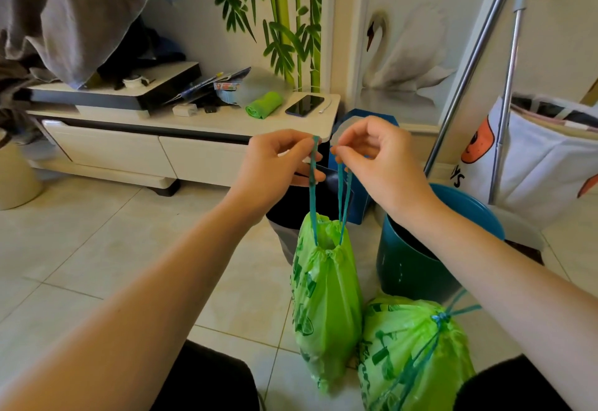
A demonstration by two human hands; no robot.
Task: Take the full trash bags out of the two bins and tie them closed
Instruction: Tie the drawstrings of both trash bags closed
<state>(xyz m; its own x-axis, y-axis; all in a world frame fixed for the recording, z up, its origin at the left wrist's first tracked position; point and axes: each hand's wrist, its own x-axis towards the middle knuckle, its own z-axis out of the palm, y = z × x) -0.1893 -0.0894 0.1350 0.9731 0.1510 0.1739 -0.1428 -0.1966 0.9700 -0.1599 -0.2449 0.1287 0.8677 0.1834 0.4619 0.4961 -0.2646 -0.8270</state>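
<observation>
2 hands (278,164) (375,158) pinch hanging bag's (326,297) drawstrings (313,190)

Soft, even daylight fills the room, bright without harsh shadows. The glossy pale tiled floor (97,249) carries a faint sheen. Wide-angle distortion bows the slanted chrome metal pole (479,45) and stretches the forearms at the lower edges. Detail is slightly soft throughout, softest on the hanging grey cloth (64,16).

Green printed bags (326,307), teal strings (313,184)
</observation>
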